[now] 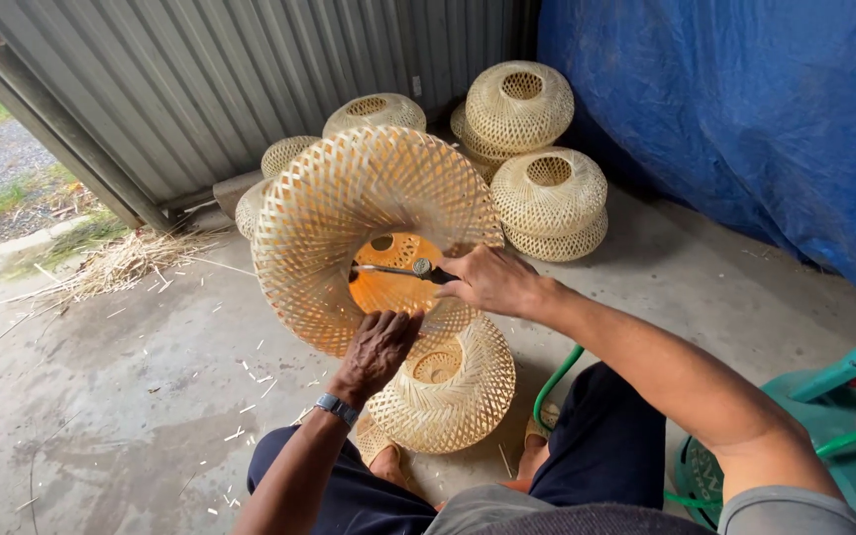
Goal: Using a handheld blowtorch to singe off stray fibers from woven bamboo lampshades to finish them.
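A large woven bamboo shade (349, 188) is tilted up in front of me, its round opening facing me. My left hand (378, 349) grips its lower rim; a watch sits on that wrist. My right hand (490, 279) holds a thin metal torch nozzle (393, 268) pointing left into the opening, where the inside glows orange. A second woven shade (448, 391) rests on the floor just below, between my knees.
Several finished woven shades (547, 193) are stacked at the back by the corrugated metal wall (200, 79). A blue tarp (745, 109) hangs at right. A green gas cylinder (844, 436) and green hose (552, 381) lie at right. Straw scraps (121, 263) litter the concrete floor.
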